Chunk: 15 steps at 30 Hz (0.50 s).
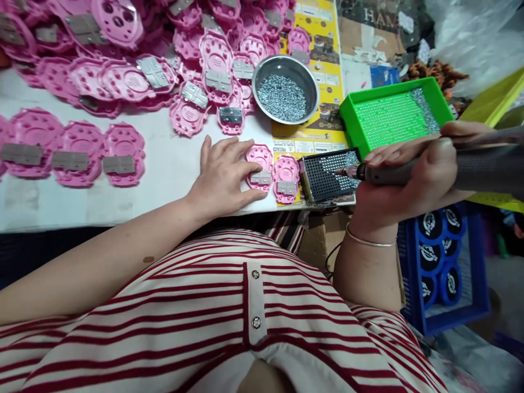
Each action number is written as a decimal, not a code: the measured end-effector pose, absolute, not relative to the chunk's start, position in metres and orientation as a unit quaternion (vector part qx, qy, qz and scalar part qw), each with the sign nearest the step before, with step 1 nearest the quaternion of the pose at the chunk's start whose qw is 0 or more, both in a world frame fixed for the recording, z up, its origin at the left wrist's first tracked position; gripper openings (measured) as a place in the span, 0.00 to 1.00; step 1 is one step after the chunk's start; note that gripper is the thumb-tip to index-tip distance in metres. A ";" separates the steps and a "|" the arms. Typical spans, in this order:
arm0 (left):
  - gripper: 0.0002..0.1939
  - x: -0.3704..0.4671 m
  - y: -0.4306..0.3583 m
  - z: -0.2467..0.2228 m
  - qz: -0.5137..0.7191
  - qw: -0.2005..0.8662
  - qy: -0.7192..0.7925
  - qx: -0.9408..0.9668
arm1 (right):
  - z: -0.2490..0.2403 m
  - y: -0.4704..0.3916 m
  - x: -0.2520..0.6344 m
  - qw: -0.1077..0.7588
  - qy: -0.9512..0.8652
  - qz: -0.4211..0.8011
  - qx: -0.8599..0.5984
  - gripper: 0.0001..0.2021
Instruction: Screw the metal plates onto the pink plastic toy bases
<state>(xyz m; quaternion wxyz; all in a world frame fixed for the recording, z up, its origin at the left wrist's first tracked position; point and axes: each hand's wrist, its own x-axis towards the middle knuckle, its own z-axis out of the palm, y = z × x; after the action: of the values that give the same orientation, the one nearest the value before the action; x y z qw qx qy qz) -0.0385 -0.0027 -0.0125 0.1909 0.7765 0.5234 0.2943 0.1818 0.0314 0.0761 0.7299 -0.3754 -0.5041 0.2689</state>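
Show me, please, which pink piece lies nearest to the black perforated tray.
The pink piece immediately left of the black tray, right beside its edge; every other pink piece lies farther off.

At the near right, a blue crate is holding blue-and-black discs with white markings. At the far right, clear plastic sheeting is lying near orange-brown pieces, and a brown panel bearing the letters "HAM" is lying to their left.
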 end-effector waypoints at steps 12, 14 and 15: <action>0.26 -0.040 -0.005 -0.015 0.293 0.169 0.531 0.777 | 0.049 0.048 0.194 0.763 -0.513 0.124 -0.375 0.03; 0.26 -0.040 -0.006 -0.016 0.293 0.166 0.528 0.780 | 0.047 0.050 0.195 0.762 -0.510 0.115 -0.381 0.03; 0.27 -0.040 -0.006 -0.016 0.294 0.163 0.527 0.781 | 0.047 0.051 0.195 0.762 -0.510 0.119 -0.381 0.04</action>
<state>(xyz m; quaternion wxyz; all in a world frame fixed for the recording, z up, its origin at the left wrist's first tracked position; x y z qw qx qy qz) -0.0401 -0.0057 -0.0159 0.1632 0.7807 0.5269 0.2935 0.1950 0.0509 0.0471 0.7616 -0.3809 -0.5105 0.1194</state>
